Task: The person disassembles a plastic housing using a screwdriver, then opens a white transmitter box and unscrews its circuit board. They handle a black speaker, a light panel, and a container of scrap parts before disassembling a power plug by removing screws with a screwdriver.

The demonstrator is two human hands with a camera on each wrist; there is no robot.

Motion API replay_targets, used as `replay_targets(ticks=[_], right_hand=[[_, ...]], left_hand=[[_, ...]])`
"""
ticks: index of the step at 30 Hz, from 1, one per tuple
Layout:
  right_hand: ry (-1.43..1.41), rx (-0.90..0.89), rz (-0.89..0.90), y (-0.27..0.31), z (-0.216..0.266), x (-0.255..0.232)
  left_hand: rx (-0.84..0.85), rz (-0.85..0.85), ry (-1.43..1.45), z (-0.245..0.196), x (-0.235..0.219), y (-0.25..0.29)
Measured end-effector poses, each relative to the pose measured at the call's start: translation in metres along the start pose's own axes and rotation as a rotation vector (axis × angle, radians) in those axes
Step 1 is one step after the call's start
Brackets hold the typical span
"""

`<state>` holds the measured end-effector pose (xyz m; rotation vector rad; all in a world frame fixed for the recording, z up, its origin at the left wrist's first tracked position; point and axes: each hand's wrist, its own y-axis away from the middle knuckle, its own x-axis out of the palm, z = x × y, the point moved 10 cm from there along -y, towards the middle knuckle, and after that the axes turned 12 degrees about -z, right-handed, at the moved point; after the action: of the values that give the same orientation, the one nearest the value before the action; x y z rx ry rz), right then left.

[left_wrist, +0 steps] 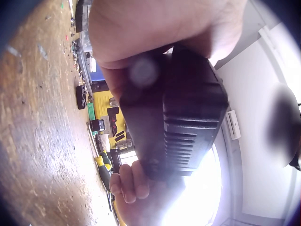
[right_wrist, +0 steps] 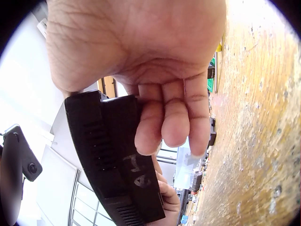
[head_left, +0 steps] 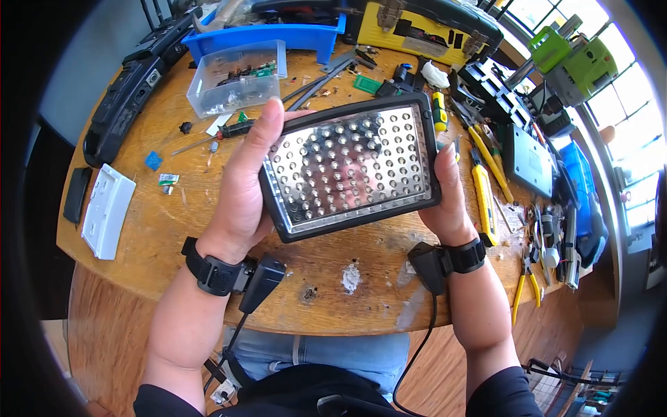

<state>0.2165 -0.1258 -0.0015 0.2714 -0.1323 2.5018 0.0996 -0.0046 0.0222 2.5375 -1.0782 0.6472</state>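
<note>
A black-framed LED panel (head_left: pixel 351 167) with rows of small LEDs is held above the wooden table, its reflective face up and slightly tilted. The left hand (head_left: pixel 246 174) grips its left edge, thumb along the side. At the right edge the right hand (head_left: pixel 448 191) holds it, thumb on the frame. Ribbed black housing (left_wrist: pixel 181 117) shows in the left wrist view, the left palm (left_wrist: pixel 164 28) against it. In the right wrist view, curled fingers of the right hand (right_wrist: pixel 141 56) lie against the black back (right_wrist: pixel 113 155), which bears pale markings.
A white plastic piece (head_left: pixel 109 212) lies at the left, near a screwdriver (head_left: pixel 236 129). Behind stand a clear box (head_left: pixel 236 83), a blue tray (head_left: pixel 264 43) and a yellow-black toolbox (head_left: pixel 410 35). Pliers, a yellow cutter (head_left: pixel 484 198) and a green drill press (head_left: pixel 583 69) are at right.
</note>
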Motion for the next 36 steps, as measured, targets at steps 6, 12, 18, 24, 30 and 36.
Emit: replay_targets(ticks=[6,12,18,24,30,36], right_hand=[[-0.053,0.029,-0.066,-0.004,-0.001,-0.006],[-0.151,0.033,-0.13,-0.007,0.001,-0.015],[-0.372,0.02,-0.276,-0.016,0.004,-0.028],[-0.415,0.04,-0.483,-0.014,0.008,-0.038],[-0.127,-0.052,-0.309,-0.014,0.02,-0.03],[-0.046,-0.082,-0.322,-0.016,0.02,-0.037]], left_hand=[[-0.055,0.04,0.014,0.009,-0.002,-0.004],[-0.039,0.058,-0.2,0.013,-0.002,-0.006],[-0.013,0.146,-0.581,0.023,-0.003,-0.006],[-0.127,0.227,-0.382,0.031,0.016,0.004],[-0.058,0.171,-0.014,0.009,0.007,-0.011],[0.25,-0.03,0.249,-0.055,-0.04,-0.02]])
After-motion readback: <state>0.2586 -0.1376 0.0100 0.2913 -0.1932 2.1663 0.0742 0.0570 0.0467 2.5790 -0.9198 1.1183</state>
